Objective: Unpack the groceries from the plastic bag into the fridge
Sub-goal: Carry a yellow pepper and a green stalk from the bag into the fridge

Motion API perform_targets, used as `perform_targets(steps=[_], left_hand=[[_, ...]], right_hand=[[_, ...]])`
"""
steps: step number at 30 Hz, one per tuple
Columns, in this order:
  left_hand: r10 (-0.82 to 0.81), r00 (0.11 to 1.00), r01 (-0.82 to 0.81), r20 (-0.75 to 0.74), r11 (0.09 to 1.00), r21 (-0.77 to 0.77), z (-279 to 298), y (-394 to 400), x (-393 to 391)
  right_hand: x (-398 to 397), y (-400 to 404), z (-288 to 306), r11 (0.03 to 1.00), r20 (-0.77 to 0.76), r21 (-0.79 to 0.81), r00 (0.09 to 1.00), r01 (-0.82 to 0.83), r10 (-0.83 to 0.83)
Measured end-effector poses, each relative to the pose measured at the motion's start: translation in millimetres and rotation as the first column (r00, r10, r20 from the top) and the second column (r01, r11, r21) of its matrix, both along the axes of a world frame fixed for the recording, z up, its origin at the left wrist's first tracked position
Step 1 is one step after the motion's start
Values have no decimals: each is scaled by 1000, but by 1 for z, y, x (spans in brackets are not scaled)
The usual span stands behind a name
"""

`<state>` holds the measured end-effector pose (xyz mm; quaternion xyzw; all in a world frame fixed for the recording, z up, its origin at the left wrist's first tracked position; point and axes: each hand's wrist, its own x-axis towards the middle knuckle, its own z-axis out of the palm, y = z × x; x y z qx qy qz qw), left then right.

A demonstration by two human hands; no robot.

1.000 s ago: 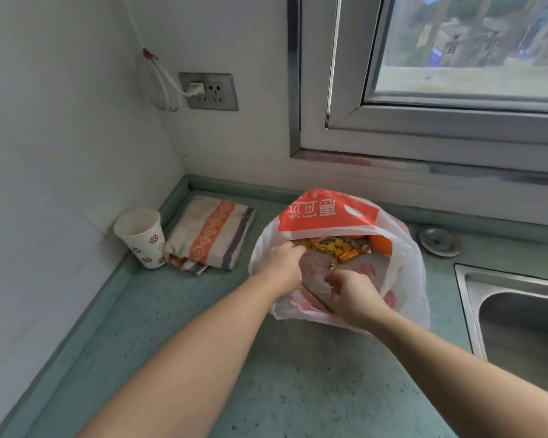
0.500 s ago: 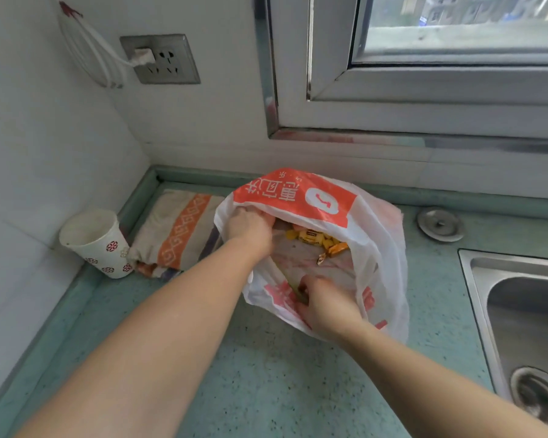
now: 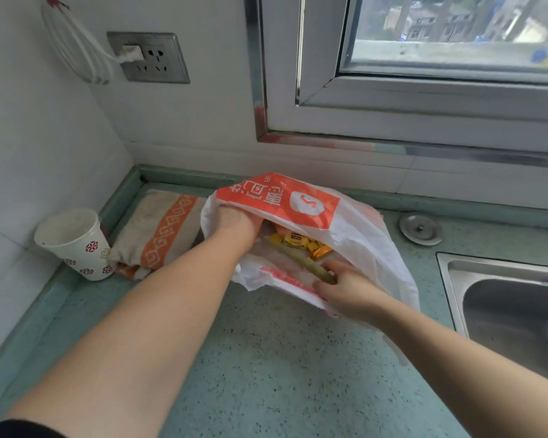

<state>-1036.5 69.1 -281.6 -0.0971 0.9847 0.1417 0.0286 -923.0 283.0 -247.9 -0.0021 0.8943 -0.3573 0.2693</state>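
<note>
Bag held open on the table; first item gripped, nothing yet unpacked.

The plastic bag point(image 3: 345, 229) lies on the table point(image 3: 266, 358), between the sink point(image 3: 503, 298) and the folded cloth point(image 3: 159, 232). The left hand point(image 3: 238, 222) is inside the mouth, lifting the upper flap, seemingly to expose the contents; its fingers are hidden, so I cannot tell their closure. The right hand point(image 3: 345, 289), at the near rim, curls its fingers around a green stalk point(image 3: 304, 262), apparently to withdraw it. Yellow packets point(image 3: 298, 241) sit deeper inside. No fridge is visible.
</note>
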Motion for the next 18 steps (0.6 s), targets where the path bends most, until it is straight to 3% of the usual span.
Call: perform_targets(steps=[5, 7, 10, 11, 14, 16, 18], left_hand=[[94, 992, -98, 89, 994, 43, -11, -11, -5], [-14, 999, 16, 36, 998, -57, -4, -9, 0], [-155, 987, 147, -36, 974, -172, 9, -6, 11], [-208, 978, 203, 0, 952, -230, 17, -6, 16], [-419, 886, 461, 202, 736, -495, 51, 1, 33], [-499, 841, 533, 210, 696, -480, 71, 7, 43], [-532, 825, 565, 193, 762, -315, 86, 13, 49]], right_hand=[[7, 15, 10, 997, -118, 76, 992, -33, 42], [8, 18, 18, 995, -91, 102, 996, -12, 22], [4, 21, 33, 991, -35, -54, 992, 121, -123], [2, 21, 38, 976, -29, -119, 982, 182, -186], [-7, 24, 53, 908, -48, -269, 937, 320, -345], [-11, 28, 63, 872, -42, -318, 914, 371, -404], [-14, 36, 70, 844, 4, -345, 900, 410, -436]])
